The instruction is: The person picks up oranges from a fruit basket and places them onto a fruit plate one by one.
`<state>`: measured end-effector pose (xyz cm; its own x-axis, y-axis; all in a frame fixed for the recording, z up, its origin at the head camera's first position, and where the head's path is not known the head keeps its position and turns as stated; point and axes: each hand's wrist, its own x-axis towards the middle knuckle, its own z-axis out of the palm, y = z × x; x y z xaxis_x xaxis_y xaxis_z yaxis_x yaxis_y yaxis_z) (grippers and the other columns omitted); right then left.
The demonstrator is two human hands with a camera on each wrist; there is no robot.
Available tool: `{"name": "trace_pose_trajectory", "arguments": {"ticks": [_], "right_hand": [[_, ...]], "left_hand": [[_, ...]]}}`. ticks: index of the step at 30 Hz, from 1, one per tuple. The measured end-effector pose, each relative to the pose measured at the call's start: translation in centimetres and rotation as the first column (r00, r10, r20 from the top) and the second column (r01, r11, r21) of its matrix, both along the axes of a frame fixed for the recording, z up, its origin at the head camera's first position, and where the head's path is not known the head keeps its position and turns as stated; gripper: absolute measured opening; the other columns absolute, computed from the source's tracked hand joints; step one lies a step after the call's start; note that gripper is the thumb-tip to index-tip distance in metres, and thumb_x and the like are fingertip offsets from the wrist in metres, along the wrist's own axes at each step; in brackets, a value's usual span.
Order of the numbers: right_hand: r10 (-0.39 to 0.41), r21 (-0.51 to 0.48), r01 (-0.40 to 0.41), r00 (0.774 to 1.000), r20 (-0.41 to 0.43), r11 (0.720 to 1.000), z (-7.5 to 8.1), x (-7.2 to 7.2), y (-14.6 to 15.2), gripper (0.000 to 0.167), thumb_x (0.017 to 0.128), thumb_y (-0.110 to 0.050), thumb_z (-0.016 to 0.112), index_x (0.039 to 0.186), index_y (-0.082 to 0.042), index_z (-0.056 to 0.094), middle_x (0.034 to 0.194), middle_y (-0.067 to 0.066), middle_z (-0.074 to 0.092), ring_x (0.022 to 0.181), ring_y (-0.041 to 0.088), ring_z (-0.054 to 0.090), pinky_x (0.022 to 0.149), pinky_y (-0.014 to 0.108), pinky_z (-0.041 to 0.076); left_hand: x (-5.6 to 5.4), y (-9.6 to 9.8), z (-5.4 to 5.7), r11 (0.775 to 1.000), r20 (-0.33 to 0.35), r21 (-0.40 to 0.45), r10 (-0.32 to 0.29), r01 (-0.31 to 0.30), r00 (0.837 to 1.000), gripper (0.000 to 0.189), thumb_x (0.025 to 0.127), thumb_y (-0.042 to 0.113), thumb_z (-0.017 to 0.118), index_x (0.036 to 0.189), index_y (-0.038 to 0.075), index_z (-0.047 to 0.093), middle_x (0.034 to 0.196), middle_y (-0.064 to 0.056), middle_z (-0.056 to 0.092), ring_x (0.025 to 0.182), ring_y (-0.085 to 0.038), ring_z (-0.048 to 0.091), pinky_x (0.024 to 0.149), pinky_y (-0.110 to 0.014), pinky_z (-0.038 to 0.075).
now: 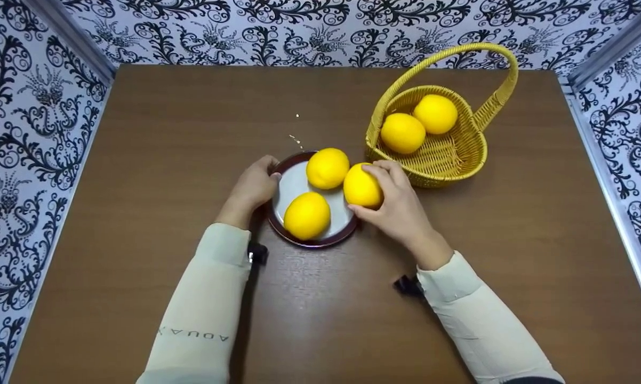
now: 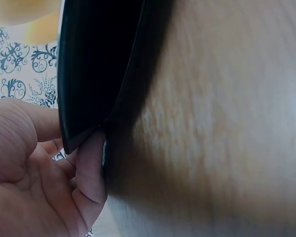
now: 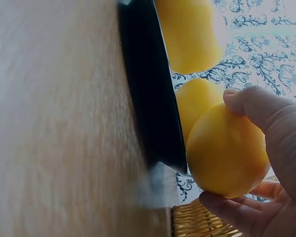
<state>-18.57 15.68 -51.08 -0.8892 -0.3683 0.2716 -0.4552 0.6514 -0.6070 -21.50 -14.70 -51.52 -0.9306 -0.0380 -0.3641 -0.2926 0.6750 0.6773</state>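
A white plate (image 1: 298, 188) with a dark red rim lies on the table, bearing two lemons, one toward the back (image 1: 327, 168) and one toward the front (image 1: 306, 216). My left hand (image 1: 254, 185) pinches the plate's left rim, thumb above and fingers curled beneath, as the left wrist view shows. In my right hand (image 1: 398, 205) a third lemon (image 1: 363, 186) is gripped between thumb and fingers at the plate's right rim. That held lemon (image 3: 227, 150) overlaps the plate's dark edge (image 3: 155, 94) in the right wrist view.
A yellow wicker basket (image 1: 462, 154) with a tall arched handle stands at the back right, two lemons (image 1: 403, 133) inside. Small pale crumbs (image 1: 296, 141) lie behind the plate. Patterned walls (image 1: 320, 32) border the brown table (image 1: 192, 117) at the back and sides.
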Motion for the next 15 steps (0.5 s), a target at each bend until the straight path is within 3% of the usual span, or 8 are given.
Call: {"name": "trace_pose_trajectory", "arguments": {"ticks": [15], "right_hand": [[0.036, 0.002, -0.036, 0.999, 0.012, 0.999, -0.6, -0.2, -1.2, 0.075, 0.081, -0.038, 0.089, 0.144, -0.012, 0.057, 0.145, 0.017, 0.048, 0.133, 0.035, 0.051, 0.113, 0.054, 0.043]], "left_hand": [[0.0, 0.2, 0.1, 1.000, 0.007, -0.031, 0.001, -0.001, 1.000, 0.025, 0.107, 0.020, 0.050, 0.129, 0.012, 0.057, 0.131, -0.015, 0.062, 0.117, -0.034, 0.055, 0.108, -0.049, 0.044]]}}
